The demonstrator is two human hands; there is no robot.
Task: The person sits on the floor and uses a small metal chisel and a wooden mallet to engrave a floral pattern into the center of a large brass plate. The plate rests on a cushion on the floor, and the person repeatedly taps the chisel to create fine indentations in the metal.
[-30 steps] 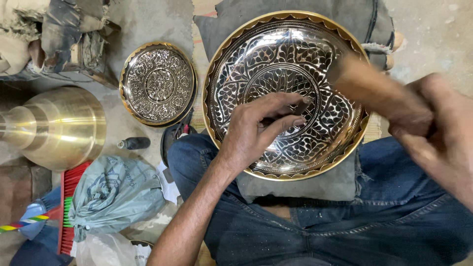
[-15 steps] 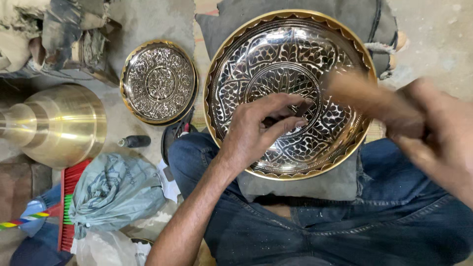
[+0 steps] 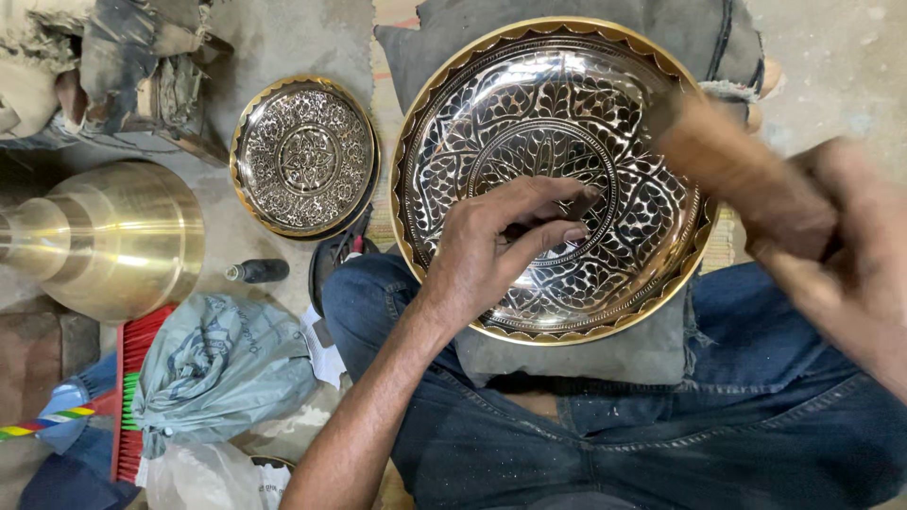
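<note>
a smaller engraved plate (image 3: 305,157), brass vessel (image 3: 113,236), small dark bottle (image 3: 257,271), grey-blue bag (image 3: 217,368) and red brush (image 3: 132,397) lie left.

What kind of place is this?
Likely a floor-level metal craft workshop: a large engraved brass tray on the person's lap, a smaller engraved plate and a polished brass vessel beside it.

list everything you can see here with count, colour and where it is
large engraved plate: 1, silver with gold rim, on a cushion on the lap
grey cushion: 1, under the large plate
small engraved plate: 1, silver and gold, on the floor to the left
brass vessel: 1, golden, far left
small bottle: 1, dark, below the small plate
plastic bag: 1, grey-blue, lower left
brush: 1, red with green bristles, beside the bag
wooden handle: 1, brown, blurred, in the right hand's grip
left hand: fingertips pinched on the large plate
right hand: blurred, holding the wooden handle
</note>
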